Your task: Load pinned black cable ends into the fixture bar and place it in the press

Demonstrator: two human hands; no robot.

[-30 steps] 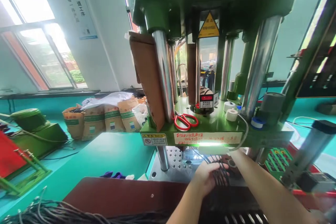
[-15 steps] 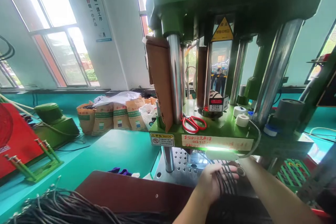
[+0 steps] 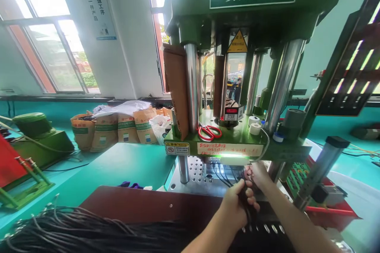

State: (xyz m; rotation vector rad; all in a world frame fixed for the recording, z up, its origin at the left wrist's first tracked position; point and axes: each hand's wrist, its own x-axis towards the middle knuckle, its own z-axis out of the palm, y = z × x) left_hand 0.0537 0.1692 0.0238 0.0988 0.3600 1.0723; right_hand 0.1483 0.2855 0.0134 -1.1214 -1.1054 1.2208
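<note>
Head view shows my left hand [image 3: 237, 207] closed in a fist around a bundle of black cables [image 3: 244, 199], the fingers wrapped right over the strands. The bundle's long axis runs away from me: from the fist the cables fan forward and a little to the left, their far ends pointing into the lit gap under the green press [image 3: 237, 87]. Behind the fist, toward me, the same cables trail back, and a row of metal-tipped ends [image 3: 261, 228] lies just below the wrist. My right hand [image 3: 257, 174] sits just ahead of the left one, at the mouth of the press, fingers curled close together on the cable ends there; I cannot tell how firmly it grips them. Ahead of both hands lies the perforated steel plate [image 3: 197, 168]. Above and beyond them, red-handled scissors [image 3: 209, 131] and rolls of white tape [image 3: 254, 128] rest on the press's green shelf. Far to the left of my left hand, a loose heap of black cables [image 3: 74, 231] sprawls beside a brown board [image 3: 142, 207].
</note>
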